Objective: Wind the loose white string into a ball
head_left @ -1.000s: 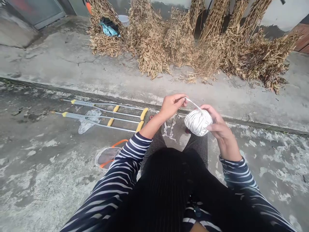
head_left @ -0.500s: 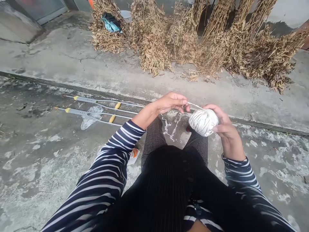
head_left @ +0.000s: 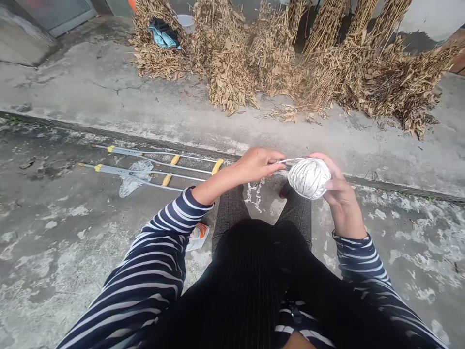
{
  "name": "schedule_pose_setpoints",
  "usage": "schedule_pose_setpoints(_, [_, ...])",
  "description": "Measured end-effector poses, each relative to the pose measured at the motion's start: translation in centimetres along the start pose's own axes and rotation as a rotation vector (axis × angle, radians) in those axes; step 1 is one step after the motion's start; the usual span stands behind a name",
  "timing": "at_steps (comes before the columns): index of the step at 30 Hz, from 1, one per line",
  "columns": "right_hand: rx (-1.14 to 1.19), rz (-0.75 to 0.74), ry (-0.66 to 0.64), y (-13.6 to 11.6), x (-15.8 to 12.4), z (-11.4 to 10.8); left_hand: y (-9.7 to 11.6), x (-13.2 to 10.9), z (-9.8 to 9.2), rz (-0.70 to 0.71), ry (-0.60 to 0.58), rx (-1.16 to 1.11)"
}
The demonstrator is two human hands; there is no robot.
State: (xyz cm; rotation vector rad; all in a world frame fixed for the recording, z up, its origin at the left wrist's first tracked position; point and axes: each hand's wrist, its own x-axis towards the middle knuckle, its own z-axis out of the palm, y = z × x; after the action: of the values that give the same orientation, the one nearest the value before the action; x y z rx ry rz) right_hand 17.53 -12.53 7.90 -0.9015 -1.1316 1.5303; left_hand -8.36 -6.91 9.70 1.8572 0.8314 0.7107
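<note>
A white ball of wound strip sits in my right hand, whose fingers curl round its far side. My left hand pinches the loose white strand that runs to the top of the ball, just left of it. More of the white strand hangs in loops below my left hand, between my knees. Both sleeves are dark with white stripes.
Two metal crutches with yellow grips lie on the wet concrete at the left, a clear plastic scrap across them. Bundles of dry brown plants lean along the back wall, a blue cloth on one. An orange-and-white packet lies by my left elbow.
My left hand has dropped and moved right, closer to the ball, keeping the strand pinched. The ball has turned a little in my right hand. The view shifted slightly.
</note>
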Motion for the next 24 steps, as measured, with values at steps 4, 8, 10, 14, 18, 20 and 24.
schedule_pose_setpoints(4, [-0.086,0.010,-0.020,-0.8,0.1,0.3,-0.1,0.7,-1.0,-0.007,-0.032,-0.235])
schedule_pose_setpoints(8, [-0.222,0.035,-0.104,-1.5,0.1,0.7,0.0,1.5,-1.8,-0.034,0.046,-0.385])
schedule_pose_setpoints(10, [-0.260,0.033,-0.122,-1.7,0.2,0.9,0.4,1.6,-2.1,-0.061,0.072,-0.426])
schedule_pose_setpoints(14, [-0.325,0.002,-0.123,-1.7,0.4,0.8,0.7,1.8,-2.7,-0.099,0.051,-0.466])
schedule_pose_setpoints(18, [-0.380,-0.036,-0.131,-1.8,0.6,0.8,-0.3,2.2,-3.5,-0.123,0.020,-0.455])
schedule_pose_setpoints(20, [-0.390,-0.057,-0.148,-1.9,0.6,0.9,-0.8,2.5,-3.8,-0.139,-0.010,-0.431])
schedule_pose_setpoints(24, [-0.384,-0.102,-0.202,-2.0,0.5,0.9,-1.2,3.2,-4.5,-0.160,-0.120,-0.387])
